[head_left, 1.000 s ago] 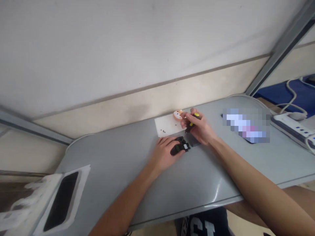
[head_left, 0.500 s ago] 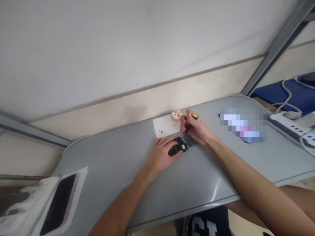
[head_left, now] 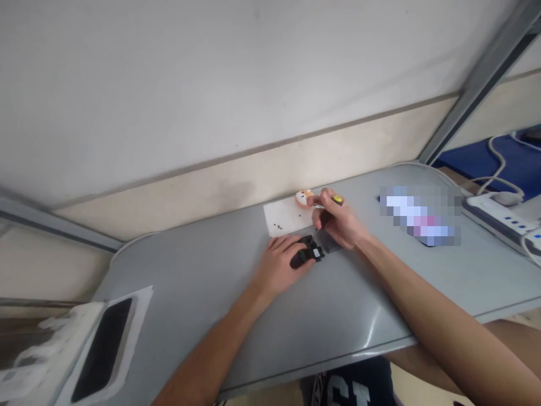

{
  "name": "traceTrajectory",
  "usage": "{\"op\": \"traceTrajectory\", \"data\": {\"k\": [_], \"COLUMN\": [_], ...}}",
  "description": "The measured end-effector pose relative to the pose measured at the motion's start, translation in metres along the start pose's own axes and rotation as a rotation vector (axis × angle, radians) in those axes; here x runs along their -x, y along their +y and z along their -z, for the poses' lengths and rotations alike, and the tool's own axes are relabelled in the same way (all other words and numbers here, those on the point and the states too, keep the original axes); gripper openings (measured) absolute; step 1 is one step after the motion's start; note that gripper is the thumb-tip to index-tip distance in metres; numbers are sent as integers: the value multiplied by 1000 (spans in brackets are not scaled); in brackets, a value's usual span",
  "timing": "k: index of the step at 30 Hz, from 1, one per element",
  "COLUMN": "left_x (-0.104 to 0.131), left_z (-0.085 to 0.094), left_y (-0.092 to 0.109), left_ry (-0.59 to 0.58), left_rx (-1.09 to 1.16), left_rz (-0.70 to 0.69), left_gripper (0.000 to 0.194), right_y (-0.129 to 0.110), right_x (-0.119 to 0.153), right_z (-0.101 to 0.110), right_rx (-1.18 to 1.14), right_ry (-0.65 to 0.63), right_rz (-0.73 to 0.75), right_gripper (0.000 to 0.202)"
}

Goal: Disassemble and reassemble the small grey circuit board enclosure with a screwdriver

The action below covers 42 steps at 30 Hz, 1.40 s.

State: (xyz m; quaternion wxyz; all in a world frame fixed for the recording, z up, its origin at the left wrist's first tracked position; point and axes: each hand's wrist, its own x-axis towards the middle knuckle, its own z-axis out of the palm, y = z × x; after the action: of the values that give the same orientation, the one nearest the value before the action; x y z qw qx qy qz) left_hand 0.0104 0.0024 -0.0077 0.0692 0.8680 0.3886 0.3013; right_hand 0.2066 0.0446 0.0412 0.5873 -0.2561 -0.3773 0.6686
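Left grip (head_left: 281, 260) clasped over the black device (head_left: 313, 254), I hold it against the surface (head_left: 198, 282), apparently to steady it, while my right grip (head_left: 340, 220) encircles a yellow-ended tool (head_left: 337, 199).

The person's left grip (head_left: 281, 260) and right grip (head_left: 340, 223) are bare, and the forearms (head_left: 422, 299) are uncovered as far as they show. Over the lap is a dark navy garment (head_left: 378, 369) with large, blocky, pale grey lettering (head_left: 346, 390), partly cut off, beside a narrow black-and-white patterned patch (head_left: 318, 389). One visible leg (head_left: 513, 336) is bare.
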Motion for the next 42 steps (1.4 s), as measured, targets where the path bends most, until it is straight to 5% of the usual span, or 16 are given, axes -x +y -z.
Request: {"op": "traceTrajectory", "data": {"k": [11, 17, 25, 34, 42], "left_x": [-1, 0, -1, -2, 0], "left_z": [2, 0, 3, 9, 5], "left_y": [2, 0, 2, -4, -7], "left_ry": [-9, -7, -44, -122, -89], "left_rx": [1, -2, -15, -17, 4], "left_rz": [13, 13, 14, -36, -28], "left_gripper": [18, 18, 18, 24, 22], "right_y": [-1, 3, -2, -2, -6], "right_x": [1, -3, 0, -1, 3], "right_z": [-5, 1, -4, -2, -5], "right_rx": [-11, 43, -59, 45, -10], "right_ry": [-33, 52, -30, 39, -34], "right_rz": [22, 33, 16, 33, 7], "right_gripper": [39, 53, 38, 59, 38]}}
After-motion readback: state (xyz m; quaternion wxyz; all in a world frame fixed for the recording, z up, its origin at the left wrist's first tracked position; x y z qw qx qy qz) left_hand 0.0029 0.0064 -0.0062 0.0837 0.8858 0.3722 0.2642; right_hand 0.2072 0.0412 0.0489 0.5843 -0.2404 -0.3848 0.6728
